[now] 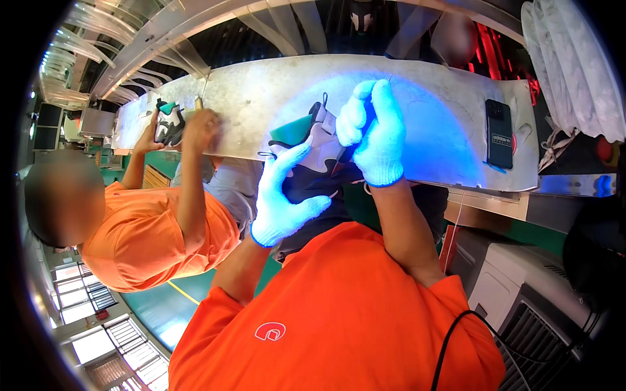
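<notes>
Shoe [321, 132] sits at twelve o'clock by the table's [248, 94] near edge; at its seven o'clock our left hand [282, 199] braces it, seemingly for steadiness, thumb spread from fingers. At its three, our right hand [376, 133] hangs, fingers curled together; whether it pinches anything, we cannot tell.

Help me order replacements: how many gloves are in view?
2: one glove on the left hand, at the shoe; another glove on the right hand beside it. Others may be hidden.
</notes>
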`<state>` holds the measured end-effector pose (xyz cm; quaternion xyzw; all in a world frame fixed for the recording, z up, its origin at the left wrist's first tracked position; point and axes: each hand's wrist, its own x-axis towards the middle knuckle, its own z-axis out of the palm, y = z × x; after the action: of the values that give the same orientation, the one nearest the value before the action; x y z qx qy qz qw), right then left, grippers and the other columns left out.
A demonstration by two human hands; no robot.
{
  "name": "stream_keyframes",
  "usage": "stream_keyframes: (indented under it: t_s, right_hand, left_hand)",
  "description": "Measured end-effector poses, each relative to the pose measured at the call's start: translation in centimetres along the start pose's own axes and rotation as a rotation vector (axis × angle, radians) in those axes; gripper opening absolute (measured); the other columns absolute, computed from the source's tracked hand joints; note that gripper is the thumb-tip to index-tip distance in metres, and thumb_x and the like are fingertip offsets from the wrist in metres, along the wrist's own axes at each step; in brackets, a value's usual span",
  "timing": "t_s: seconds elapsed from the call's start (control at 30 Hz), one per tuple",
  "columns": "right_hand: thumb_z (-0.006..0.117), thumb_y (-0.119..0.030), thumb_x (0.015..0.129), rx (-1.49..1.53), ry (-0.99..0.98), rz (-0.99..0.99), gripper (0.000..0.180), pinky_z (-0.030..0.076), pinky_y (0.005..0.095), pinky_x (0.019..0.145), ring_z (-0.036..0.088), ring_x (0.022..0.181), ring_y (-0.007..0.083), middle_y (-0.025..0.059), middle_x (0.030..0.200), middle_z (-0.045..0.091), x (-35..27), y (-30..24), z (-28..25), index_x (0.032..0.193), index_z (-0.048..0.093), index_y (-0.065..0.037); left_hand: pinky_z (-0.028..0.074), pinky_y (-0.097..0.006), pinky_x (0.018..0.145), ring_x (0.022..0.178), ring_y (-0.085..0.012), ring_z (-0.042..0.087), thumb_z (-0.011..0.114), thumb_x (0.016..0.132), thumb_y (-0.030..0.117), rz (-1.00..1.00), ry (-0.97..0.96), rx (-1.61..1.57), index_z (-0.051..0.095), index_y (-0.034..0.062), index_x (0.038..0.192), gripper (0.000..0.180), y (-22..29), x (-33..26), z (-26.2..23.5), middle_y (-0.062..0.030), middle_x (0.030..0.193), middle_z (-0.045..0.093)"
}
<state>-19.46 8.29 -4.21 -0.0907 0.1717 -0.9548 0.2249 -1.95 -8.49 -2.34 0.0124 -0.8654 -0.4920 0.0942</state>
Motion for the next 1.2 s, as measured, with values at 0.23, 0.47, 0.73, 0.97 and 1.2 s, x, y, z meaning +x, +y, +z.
stream_keyframes:
  t_s: [0.23,0.47,0.73,0.97,1.2]
  right_hand:
    - [0.052,-0.043,0.122,-0.048,0.057,-0.046,0.038,0.048,0.0349,0.052,0.058,0.055,0.0180,0.0045,0.073,0.063,0.9,0.6,0.0,0.111,0.068,-0.011]
    - [0.059,-0.036,0.120,-0.154,0.157,-0.028,0.035,0.044,0.0290,0.050,0.055,0.052,0.0130,0.0030,0.070,0.062,1.0,0.8,4.0,0.103,0.066,-0.006]
    - [0.052,-0.052,0.121,0.546,0.185,0.188,0.043,0.044,0.0307,0.054,0.049,0.060,0.0132,-0.0017,0.075,0.051,2.7,1.4,1.1,0.103,0.066,-0.015]
    - [0.055,-0.049,0.120,0.042,0.166,0.015,0.040,0.045,0.0330,0.052,0.055,0.058,0.0163,0.0015,0.074,0.060,2.3,1.4,1.8,0.108,0.068,-0.013]
    - [0.053,-0.049,0.121,-0.023,0.049,0.001,0.042,0.041,0.0350,0.048,0.054,0.054,0.0174,0.0034,0.071,0.059,0.9,-0.3,-0.3,0.105,0.068,-0.012]
  left_hand:
    - [0.057,-0.043,0.116,0.138,-0.0287,0.064,0.097,0.075,0.002,-0.312,0.081,-0.351,0.061,0.0048,0.159,0.092,2.9,1.3,0.5,-0.0132,0.149,0.063]
    - [0.064,-0.042,0.109,0.133,-0.0276,0.067,0.094,0.073,-0.006,-0.366,0.109,-0.396,0.062,0.0044,0.158,0.091,4.1,2.0,0.2,-0.0142,0.149,0.062]
    - [0.067,-0.038,0.096,0.123,-0.0263,0.070,0.090,0.074,-0.010,-0.376,0.209,-0.468,0.067,0.0034,0.153,0.084,3.3,2.0,1.0,-0.0137,0.143,0.065]
    - [0.070,-0.036,0.085,0.112,-0.0256,0.075,0.087,0.075,-0.015,-0.423,0.207,-0.529,0.069,0.0025,0.151,0.081,3.8,2.5,0.7,-0.0146,0.141,0.067]
    - [0.069,-0.035,0.087,0.112,-0.0236,0.076,0.086,0.075,-0.013,-0.393,0.227,-0.540,0.071,0.0026,0.150,0.079,3.4,2.0,0.6,-0.0134,0.138,0.069]
